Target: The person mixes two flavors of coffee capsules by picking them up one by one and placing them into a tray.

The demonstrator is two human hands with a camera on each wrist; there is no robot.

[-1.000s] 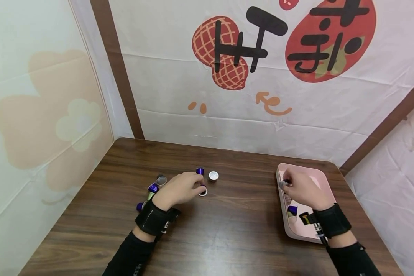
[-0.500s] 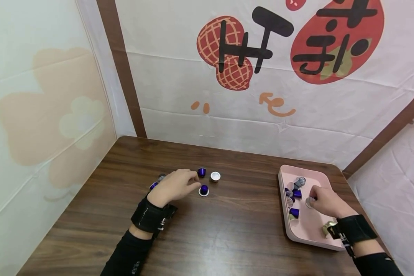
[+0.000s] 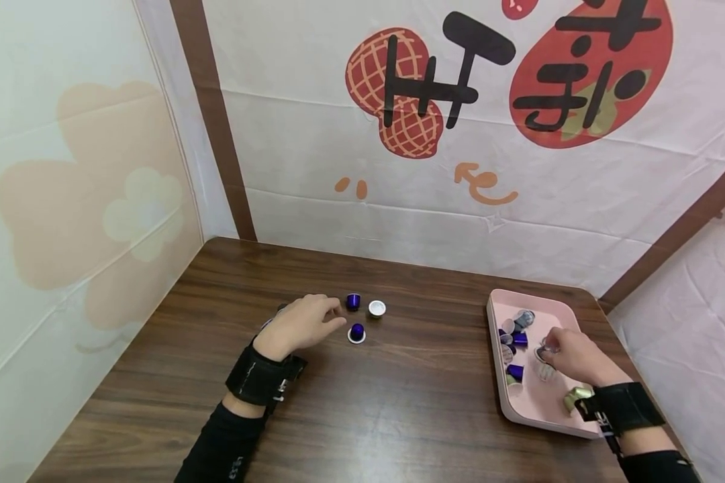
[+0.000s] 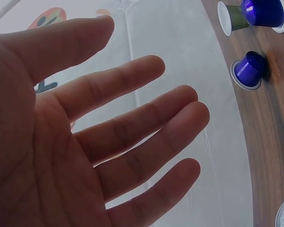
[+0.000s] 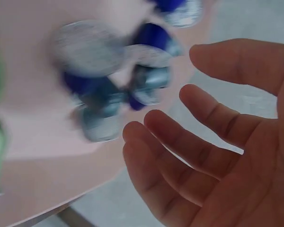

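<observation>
My left hand (image 3: 299, 325), fingers loosely spread, hovers over the table just left of the coffee capsules and holds nothing. Closest to its fingertips are a blue capsule (image 3: 357, 332) standing on its rim, another blue capsule (image 3: 353, 302) and a capsule with its white lid (image 3: 377, 308) facing up. Over the pink tray (image 3: 556, 410) is my right hand (image 3: 576, 355). Its fingers (image 5: 206, 106) are parted in the right wrist view, with capsules just beyond the tips. One silver-lidded capsule (image 5: 90, 47) there is blurred. A pale capsule (image 3: 545, 371) lies below the right fingertips in the head view.
Several capsules lie along the tray's left side, among them a blue capsule (image 3: 515, 372). A green capsule (image 3: 576, 397) sits near the right wristband. More capsules on the table are mostly hidden behind the left hand. A printed cloth (image 3: 362, 221) hangs behind the table.
My right hand has shifted right and nearer within the tray; its fingers have let go of a capsule. The left hand has drawn back slightly left from the blue capsule.
</observation>
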